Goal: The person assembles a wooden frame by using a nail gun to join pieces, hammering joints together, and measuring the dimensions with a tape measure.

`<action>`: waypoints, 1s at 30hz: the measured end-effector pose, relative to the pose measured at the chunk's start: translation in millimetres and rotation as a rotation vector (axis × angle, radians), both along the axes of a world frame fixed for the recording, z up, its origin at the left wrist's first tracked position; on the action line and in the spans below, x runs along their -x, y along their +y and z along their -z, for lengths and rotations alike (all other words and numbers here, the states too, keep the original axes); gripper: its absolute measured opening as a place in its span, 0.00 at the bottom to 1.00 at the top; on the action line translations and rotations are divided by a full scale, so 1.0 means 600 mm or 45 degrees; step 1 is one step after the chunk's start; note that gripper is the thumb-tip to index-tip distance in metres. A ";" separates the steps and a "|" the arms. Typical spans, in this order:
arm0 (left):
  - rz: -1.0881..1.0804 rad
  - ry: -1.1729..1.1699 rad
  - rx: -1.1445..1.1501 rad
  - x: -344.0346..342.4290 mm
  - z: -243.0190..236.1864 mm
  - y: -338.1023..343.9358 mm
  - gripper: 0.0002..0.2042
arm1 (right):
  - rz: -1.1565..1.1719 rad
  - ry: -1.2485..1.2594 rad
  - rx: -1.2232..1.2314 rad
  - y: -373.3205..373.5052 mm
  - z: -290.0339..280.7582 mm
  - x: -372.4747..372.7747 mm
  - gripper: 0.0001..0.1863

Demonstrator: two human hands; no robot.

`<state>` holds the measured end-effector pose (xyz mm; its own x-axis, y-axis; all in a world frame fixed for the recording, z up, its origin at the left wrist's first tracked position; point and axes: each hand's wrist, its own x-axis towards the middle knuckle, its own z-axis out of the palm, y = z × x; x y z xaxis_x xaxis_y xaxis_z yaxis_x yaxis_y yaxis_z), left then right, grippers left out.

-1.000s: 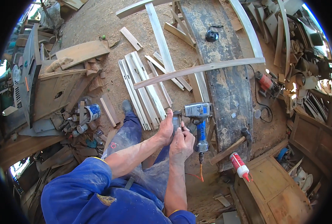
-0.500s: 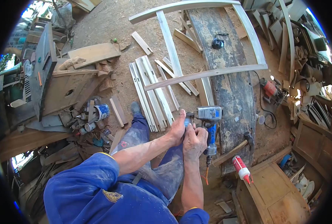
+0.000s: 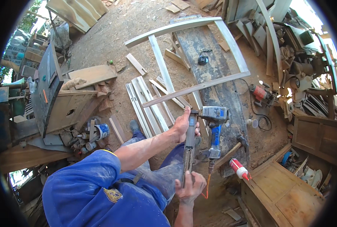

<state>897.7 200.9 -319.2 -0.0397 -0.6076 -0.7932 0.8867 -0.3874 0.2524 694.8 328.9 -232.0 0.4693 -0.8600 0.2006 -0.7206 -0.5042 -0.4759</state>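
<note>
A blue and grey air nail gun lies on its side in front of me, its nose toward my left hand. My left hand is closed around the front of its long magazine, thumb pointing up. Lower down, my right hand has its fingers bent on the near end of the magazine, which is slid out toward me. An orange air hose runs from the handle's base. Whether nails sit in the magazine is too small to tell.
A pale wooden frame rests across a worn dark bench. On the bench's near end are a hammer and a red and white glue bottle. Slotted wood strips lie on the floor; a red power tool stands at right.
My right hand has moved from beside my left hand toward my body, drawing the magazine slide out with it. The left hand keeps its grip. The whole view has shifted slightly.
</note>
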 end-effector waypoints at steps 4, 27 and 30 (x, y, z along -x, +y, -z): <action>0.027 -0.049 0.031 0.030 -0.046 -0.044 0.30 | -0.025 -0.096 0.101 -0.011 -0.018 0.034 0.29; -0.327 -0.062 0.442 0.191 -0.292 -0.191 0.36 | -0.148 -0.591 0.731 -0.307 -0.247 0.193 0.19; -0.355 -0.229 0.428 0.183 -0.332 -0.215 0.33 | -0.080 -0.512 0.684 -0.311 -0.272 0.178 0.16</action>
